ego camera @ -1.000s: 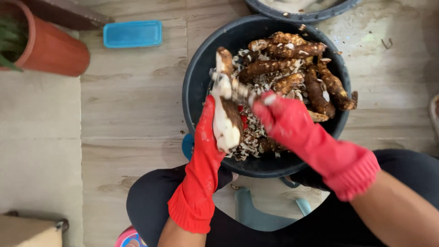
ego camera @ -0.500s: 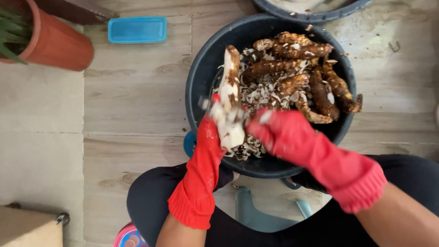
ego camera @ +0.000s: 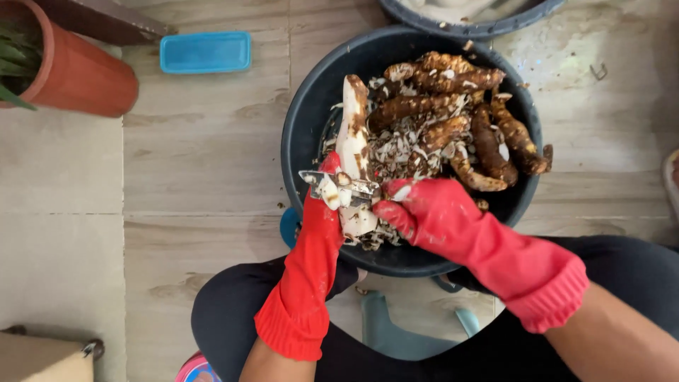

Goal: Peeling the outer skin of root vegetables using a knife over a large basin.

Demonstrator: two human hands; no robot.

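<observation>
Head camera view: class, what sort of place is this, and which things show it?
Probably a home yard or patio, used for preparing food. A tiled floor, a terracotta plant pot and a dark basin of unpeeled roots and peelings suggest it.

The knife blade [ego camera: 339,185] now lies crosswise over the half-peeled cassava root [ego camera: 352,134], which stands more upright.

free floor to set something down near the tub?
Bare tiled floor lies left of the dark tub, bordered by the terracotta pot, blue lid and knees. Inside the tub, roots and peelings crowd around both hands.
</observation>
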